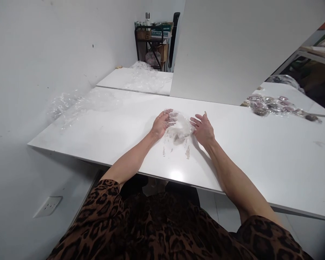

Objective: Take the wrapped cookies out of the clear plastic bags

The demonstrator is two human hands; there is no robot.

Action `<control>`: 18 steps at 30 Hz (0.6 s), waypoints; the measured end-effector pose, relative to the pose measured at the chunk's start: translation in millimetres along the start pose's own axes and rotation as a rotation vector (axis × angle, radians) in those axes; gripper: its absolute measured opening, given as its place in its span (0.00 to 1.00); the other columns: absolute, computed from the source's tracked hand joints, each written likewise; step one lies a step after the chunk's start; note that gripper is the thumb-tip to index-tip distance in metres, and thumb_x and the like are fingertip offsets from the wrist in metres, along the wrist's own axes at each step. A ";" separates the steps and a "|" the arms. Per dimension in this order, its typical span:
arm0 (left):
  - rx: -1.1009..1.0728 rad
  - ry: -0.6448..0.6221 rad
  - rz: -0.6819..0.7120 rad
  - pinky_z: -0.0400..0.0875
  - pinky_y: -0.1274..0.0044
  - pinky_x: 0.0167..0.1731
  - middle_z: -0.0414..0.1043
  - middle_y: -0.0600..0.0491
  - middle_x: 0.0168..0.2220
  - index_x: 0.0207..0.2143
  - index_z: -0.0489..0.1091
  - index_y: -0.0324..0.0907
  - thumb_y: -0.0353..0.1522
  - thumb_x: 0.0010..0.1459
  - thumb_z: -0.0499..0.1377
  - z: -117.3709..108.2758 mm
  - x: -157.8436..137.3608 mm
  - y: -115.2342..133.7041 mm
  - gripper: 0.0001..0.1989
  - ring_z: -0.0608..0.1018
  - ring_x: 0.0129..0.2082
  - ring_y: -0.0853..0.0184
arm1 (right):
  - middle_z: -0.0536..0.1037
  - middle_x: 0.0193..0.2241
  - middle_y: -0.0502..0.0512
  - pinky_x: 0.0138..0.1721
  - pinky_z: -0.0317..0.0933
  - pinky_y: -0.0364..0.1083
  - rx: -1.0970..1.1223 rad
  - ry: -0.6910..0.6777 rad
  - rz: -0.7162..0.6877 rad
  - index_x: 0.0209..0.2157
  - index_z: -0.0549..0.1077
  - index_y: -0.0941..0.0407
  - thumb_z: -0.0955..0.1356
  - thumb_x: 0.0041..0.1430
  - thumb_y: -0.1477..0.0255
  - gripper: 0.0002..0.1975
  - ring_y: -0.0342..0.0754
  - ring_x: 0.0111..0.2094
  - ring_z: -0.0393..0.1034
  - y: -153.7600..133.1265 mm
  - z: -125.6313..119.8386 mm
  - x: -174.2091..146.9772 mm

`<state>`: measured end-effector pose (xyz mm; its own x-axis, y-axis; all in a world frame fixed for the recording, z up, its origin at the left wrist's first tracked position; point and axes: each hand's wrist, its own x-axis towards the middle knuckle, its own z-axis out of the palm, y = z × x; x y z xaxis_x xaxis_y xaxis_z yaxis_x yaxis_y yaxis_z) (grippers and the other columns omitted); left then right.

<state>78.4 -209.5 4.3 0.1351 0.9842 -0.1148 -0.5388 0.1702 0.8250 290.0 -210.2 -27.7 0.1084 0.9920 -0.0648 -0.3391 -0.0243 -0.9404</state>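
A crumpled clear plastic bag [182,126] is between my hands, over the white table. My left hand [160,124] holds its left side, and the fingers show through the film. At the bag's right edge, my right hand [204,130] is open, fingers spread and thumb up. Its fingertips come up to the film; whether they touch it I cannot tell. A small darker patch shows at the bag's lower part, too unclear to name. Brownish marks [187,152] are on the tabletop just below the bag.
Loose clear plastic film lies at the table's left end [78,108] and on a farther white surface [143,77]. Several wrapped dark and reddish items [273,105] are at the back right. A large pale panel [219,50] rises behind the table; a black rack [148,39] stands beyond.
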 end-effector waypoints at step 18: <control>0.052 -0.288 0.021 0.75 0.70 0.55 0.78 0.47 0.54 0.57 0.74 0.45 0.38 0.63 0.66 16.6 -40.0 32.3 0.20 0.80 0.55 0.60 | 0.83 0.49 0.55 0.56 0.72 0.59 -0.145 -0.338 -0.058 0.52 0.76 0.50 0.80 0.48 0.56 0.31 0.59 0.53 0.77 -9.0 31.7 -38.6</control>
<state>69.4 -244.2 44.8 0.3587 0.9317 0.0577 -0.5016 0.1402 0.8537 259.2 -244.3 -6.1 -0.1990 0.9766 0.0810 -0.2027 0.0398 -0.9784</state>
